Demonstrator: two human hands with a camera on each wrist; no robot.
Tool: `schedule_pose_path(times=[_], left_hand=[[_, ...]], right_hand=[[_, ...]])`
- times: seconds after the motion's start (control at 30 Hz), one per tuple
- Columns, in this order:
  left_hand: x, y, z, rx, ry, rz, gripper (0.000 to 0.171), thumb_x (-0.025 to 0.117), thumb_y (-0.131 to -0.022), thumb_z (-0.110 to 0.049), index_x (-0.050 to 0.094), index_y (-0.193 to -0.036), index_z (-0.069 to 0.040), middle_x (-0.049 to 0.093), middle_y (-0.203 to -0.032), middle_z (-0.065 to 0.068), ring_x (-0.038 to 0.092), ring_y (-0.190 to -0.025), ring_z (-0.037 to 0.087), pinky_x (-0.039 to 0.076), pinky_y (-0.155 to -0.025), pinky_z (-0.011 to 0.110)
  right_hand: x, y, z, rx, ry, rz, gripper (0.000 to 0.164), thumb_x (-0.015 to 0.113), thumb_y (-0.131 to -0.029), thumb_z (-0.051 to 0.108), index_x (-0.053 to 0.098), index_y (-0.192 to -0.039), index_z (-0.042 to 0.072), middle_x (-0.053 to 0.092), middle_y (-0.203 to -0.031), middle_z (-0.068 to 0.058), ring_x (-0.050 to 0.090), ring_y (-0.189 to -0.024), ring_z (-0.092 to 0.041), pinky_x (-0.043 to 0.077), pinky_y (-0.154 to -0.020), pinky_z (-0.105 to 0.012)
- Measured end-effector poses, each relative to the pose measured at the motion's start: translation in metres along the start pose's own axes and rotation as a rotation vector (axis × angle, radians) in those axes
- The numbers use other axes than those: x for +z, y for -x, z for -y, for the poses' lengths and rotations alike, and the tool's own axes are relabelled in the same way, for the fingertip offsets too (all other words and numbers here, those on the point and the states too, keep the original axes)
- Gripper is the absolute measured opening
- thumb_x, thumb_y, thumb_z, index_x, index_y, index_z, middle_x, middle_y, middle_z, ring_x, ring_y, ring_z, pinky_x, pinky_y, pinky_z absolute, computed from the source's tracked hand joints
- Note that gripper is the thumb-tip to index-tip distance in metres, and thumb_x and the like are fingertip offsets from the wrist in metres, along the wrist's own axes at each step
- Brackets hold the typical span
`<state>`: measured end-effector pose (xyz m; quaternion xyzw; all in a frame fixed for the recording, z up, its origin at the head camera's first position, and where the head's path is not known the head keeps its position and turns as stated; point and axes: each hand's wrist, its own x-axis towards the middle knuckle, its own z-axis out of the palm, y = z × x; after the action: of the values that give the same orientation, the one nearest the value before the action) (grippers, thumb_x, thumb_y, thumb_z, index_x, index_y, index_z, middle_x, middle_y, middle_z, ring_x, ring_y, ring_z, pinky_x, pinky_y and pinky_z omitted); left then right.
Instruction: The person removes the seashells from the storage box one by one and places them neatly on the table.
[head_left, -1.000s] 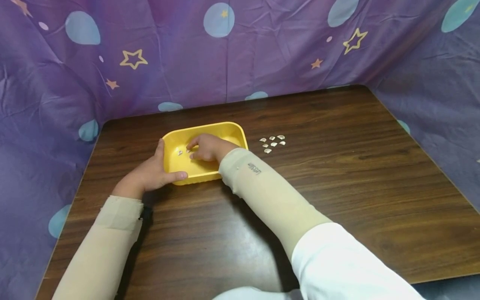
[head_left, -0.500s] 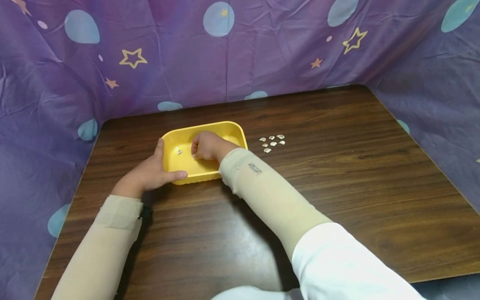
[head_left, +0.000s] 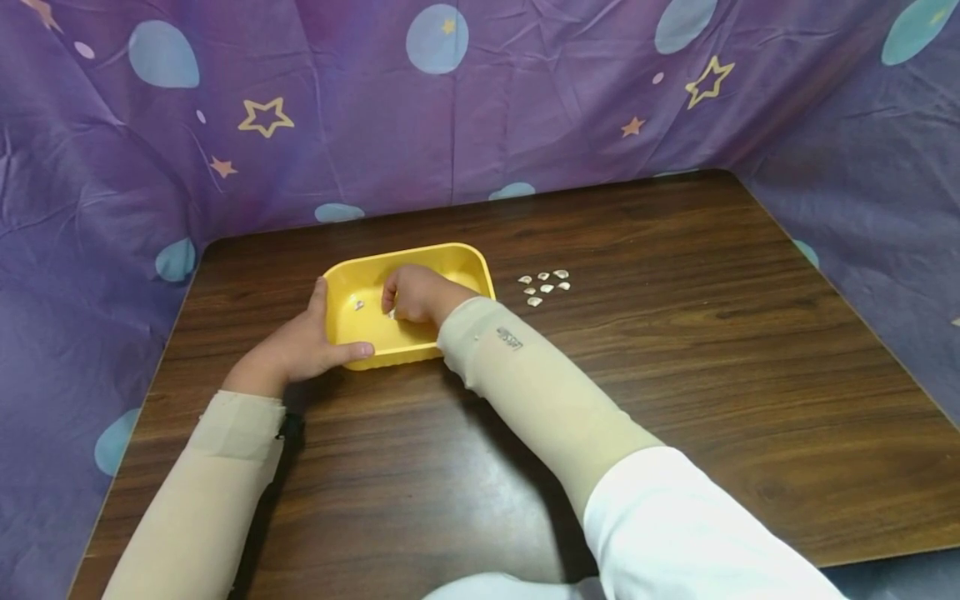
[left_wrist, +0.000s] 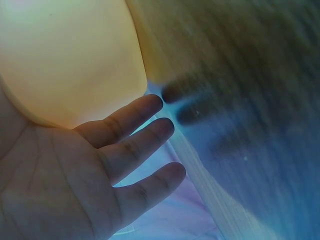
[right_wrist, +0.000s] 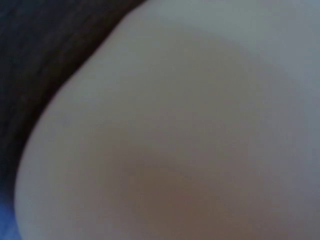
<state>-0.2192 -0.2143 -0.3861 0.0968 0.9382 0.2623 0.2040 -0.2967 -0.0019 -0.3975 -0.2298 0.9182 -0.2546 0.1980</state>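
A yellow plastic tray stands on the table. My left hand rests against its left end, thumb along the near rim. In the left wrist view three fingers of the left hand are straight, beside the tray's outer wall. Inside the tray my right hand has its fingertips bent down, pinching a small white shell, mostly hidden by the fingers. Another small shell lies on the tray floor left of the right hand. The right wrist view is a pale blur, with no fingers showing.
Several small white shells lie in loose rows on the brown wooden table, right of the tray. A purple cloth with stars hangs behind the table and along its sides.
My right hand's fingertips have drawn together and shifted slightly right, closing on a shell on the tray floor. The left hand stays at the tray's end.
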Motion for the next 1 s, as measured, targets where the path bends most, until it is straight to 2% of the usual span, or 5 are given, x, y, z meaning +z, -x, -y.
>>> schedule_pose_path(times=[0.13, 0.37, 0.63, 1.0], left_hand=[[0.0, 0.0006, -0.0009, 0.004, 0.003, -0.001, 0.139, 0.072, -0.092, -0.064, -0.032, -0.158, 0.0, 0.015, -0.165, 0.044, 0.046, -0.139, 0.052, 0.037, -0.115, 0.064], [0.0005, -0.0001, -0.0001, 0.012, 0.001, -0.005, 0.14, 0.072, -0.091, -0.065, -0.032, -0.158, 0.0, 0.016, -0.165, 0.044, 0.048, -0.136, 0.05, 0.038, -0.115, 0.064], [0.0009, -0.0007, 0.0014, 0.01, -0.005, -0.004, 0.139, 0.071, -0.092, -0.064, -0.032, -0.158, 0.001, 0.016, -0.164, 0.044, 0.048, -0.136, 0.051, 0.038, -0.114, 0.064], [0.001, -0.0002, 0.0009, 0.021, 0.007, -0.013, 0.138, 0.073, -0.092, -0.062, -0.031, -0.158, 0.001, 0.015, -0.164, 0.045, 0.047, -0.137, 0.051, 0.037, -0.115, 0.064]], right_hand=[[0.0008, 0.0008, 0.0006, -0.004, 0.003, -0.001, 0.012, 0.076, -0.094, 0.006, 0.078, -0.105, 0.01, 0.073, -0.11, -0.004, 0.057, -0.098, -0.017, 0.046, -0.091, -0.024], [-0.0013, 0.0029, 0.0018, 0.001, -0.01, 0.016, 0.013, 0.078, -0.095, 0.01, 0.077, -0.108, 0.01, 0.072, -0.116, -0.004, 0.059, -0.108, -0.019, 0.047, -0.104, -0.031], [0.0004, 0.0021, 0.0022, 0.004, 0.014, 0.019, 0.008, 0.079, -0.095, 0.011, 0.077, -0.103, 0.011, 0.072, -0.108, -0.003, 0.059, -0.101, -0.017, 0.047, -0.096, -0.027], [0.0011, 0.0021, 0.0028, -0.002, 0.019, 0.022, 0.009, 0.081, -0.093, 0.012, 0.076, -0.101, 0.011, 0.07, -0.105, -0.004, 0.058, -0.099, -0.018, 0.046, -0.093, -0.027]])
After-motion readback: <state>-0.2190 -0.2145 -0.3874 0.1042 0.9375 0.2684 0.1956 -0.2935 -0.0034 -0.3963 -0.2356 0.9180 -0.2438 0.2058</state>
